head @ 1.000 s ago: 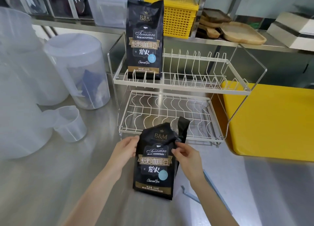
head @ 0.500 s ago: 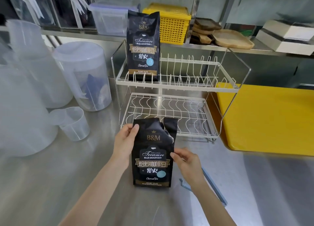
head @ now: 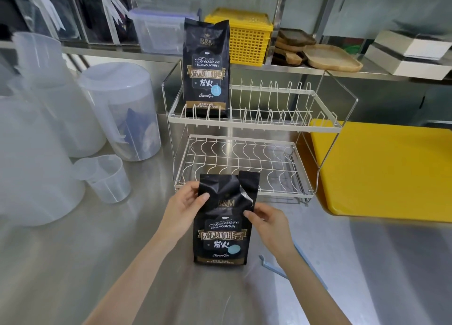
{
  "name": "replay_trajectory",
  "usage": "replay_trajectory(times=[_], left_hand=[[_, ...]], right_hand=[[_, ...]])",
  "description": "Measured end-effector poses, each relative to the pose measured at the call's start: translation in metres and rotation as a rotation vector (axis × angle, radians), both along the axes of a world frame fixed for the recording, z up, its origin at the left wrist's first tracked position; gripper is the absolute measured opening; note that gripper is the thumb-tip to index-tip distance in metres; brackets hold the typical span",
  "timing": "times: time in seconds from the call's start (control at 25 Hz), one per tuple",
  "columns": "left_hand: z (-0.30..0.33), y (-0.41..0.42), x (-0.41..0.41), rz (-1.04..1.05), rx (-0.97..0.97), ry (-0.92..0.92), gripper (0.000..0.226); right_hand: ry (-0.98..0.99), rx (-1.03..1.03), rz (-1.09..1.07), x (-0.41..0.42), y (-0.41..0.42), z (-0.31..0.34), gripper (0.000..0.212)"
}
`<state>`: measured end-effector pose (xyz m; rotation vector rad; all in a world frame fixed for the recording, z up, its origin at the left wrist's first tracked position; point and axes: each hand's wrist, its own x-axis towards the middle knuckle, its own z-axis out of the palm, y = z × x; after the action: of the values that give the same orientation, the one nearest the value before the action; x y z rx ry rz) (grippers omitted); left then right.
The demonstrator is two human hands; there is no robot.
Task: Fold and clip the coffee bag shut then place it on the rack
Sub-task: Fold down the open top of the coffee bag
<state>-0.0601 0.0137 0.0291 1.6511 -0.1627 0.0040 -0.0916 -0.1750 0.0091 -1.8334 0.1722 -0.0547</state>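
Note:
A black coffee bag [head: 223,229] stands upright on the steel counter in front of the white two-tier wire rack [head: 247,124]. Its top is open and crumpled, with a flap sticking up at the right. My left hand [head: 183,205] grips the bag's upper left edge, thumb on the front. My right hand [head: 266,223] pinches the bag's right edge just below the flap. A light blue clip [head: 272,267] lies on the counter to the right of the bag, partly hidden by my right forearm. A second, identical coffee bag [head: 206,68] stands on the rack's upper tier at the left.
Translucent plastic jugs [head: 122,109] and a small measuring cup [head: 105,178] stand at the left. A yellow board [head: 386,168] lies to the right of the rack. The shelf behind holds a yellow basket [head: 247,38], wooden trays [head: 330,58] and boxes.
The bag has been set upright and its twisted top flap straightened. My left hand slid up to the bag's top left; my right hand stays on its right edge.

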Motion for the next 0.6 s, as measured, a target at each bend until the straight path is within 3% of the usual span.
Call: replay_trajectory(times=[0.12,0.24,0.32,0.44,0.52,0.6], left_hand=[[0.004,0.004,0.000,0.095,0.016,-0.087,0.031],[0.006,0.004,0.001,0.067,0.075,-0.125,0.027],[0.005,0.003,0.002,0.022,0.098,-0.101,0.018],[0.007,-0.003,0.003,-0.016,-0.086,-0.051,0.029],[0.007,-0.005,0.002,-0.039,-0.172,-0.013,0.037],[0.004,-0.005,-0.001,-0.064,-0.053,0.039,0.032]], right_hand=[[0.000,0.005,0.019,-0.001,-0.002,0.004,0.016],[0.012,-0.063,0.043,0.001,-0.008,0.003,0.020],[0.014,-0.133,0.025,0.004,-0.010,0.002,0.011],[0.012,-0.098,0.033,0.009,-0.010,0.002,0.038],[0.026,-0.020,0.100,0.012,-0.007,0.007,0.038],[0.007,-0.012,0.133,0.013,-0.005,0.008,0.030]])
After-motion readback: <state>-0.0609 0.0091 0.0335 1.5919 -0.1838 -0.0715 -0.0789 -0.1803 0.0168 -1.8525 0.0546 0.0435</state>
